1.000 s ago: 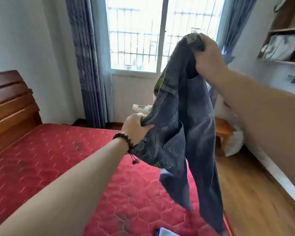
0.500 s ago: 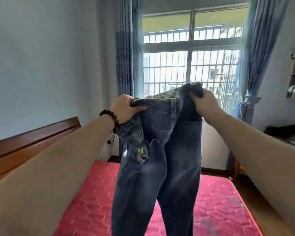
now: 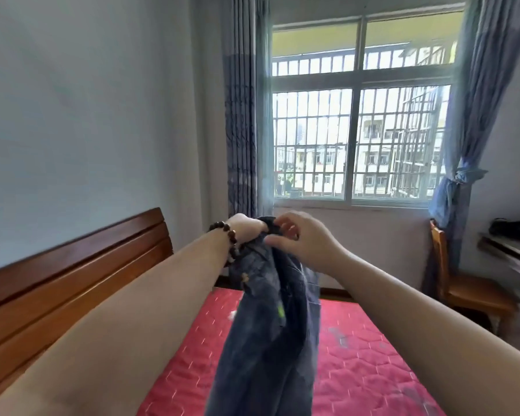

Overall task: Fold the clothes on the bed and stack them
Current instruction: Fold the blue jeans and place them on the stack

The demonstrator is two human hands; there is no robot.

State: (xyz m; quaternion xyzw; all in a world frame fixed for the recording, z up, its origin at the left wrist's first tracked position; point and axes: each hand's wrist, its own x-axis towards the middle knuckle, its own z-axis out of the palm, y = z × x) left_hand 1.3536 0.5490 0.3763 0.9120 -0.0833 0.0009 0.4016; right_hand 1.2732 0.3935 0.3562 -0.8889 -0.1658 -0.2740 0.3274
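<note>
A pair of dark blue jeans (image 3: pixel 270 331) hangs in the air over the red quilted mattress (image 3: pixel 360 355). My left hand (image 3: pixel 246 228), with a bead bracelet on its wrist, grips the waistband at the top. My right hand (image 3: pixel 300 238) is right beside it at the same bunch of waistband, fingers curled at the cloth. The two hands are close together, so the jeans hang as one narrow bundle with the legs running down out of view. No other clothes show on the bed.
A wooden headboard (image 3: pixel 72 277) stands at the left. The barred window (image 3: pixel 354 139) with blue curtains (image 3: pixel 240 115) is ahead. A wooden chair (image 3: pixel 463 292) and a desk edge (image 3: pixel 511 253) are at the right.
My hands have come together, bringing the two sides of the waistband into one bunch, and dropped lower. The jeans went from spread wide to a narrow hanging bundle.
</note>
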